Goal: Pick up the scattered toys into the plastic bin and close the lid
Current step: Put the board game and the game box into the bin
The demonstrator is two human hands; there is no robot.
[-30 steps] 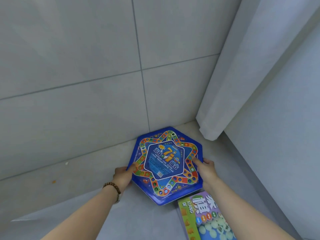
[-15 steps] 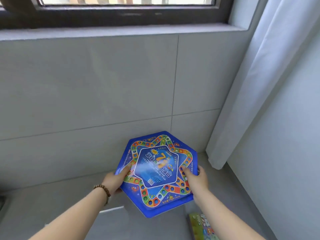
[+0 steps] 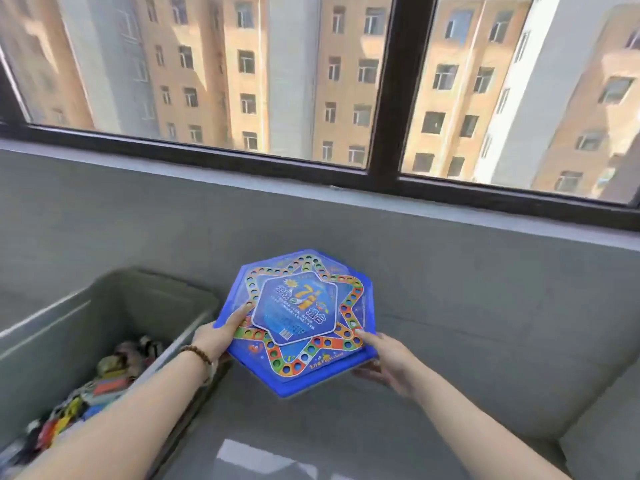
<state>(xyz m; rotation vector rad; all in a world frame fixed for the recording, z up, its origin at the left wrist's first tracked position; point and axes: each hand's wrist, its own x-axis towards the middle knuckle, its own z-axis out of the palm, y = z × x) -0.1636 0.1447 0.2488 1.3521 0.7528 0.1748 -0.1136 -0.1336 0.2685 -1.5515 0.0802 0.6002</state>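
A blue hexagonal board game box (image 3: pixel 298 320) with a star-shaped track is held up in the air in front of me. My left hand (image 3: pixel 216 336) grips its left edge, thumb on top. My right hand (image 3: pixel 384 358) grips its lower right edge. The grey plastic bin (image 3: pixel 145 299) stands open on the floor at the lower left, just left of the box. Several small colourful toys (image 3: pixel 90 393) lie inside it. No lid is in view.
A grey tiled wall (image 3: pixel 485 289) rises ahead under a dark-framed window (image 3: pixel 391 98) with buildings outside. The grey floor (image 3: pixel 311 438) spreads below the box, to the right of the bin.
Both hands have lifted the blue box off the floor and carried it left toward the bin. My view has risen, so the window and bin appear and the green box has left view.
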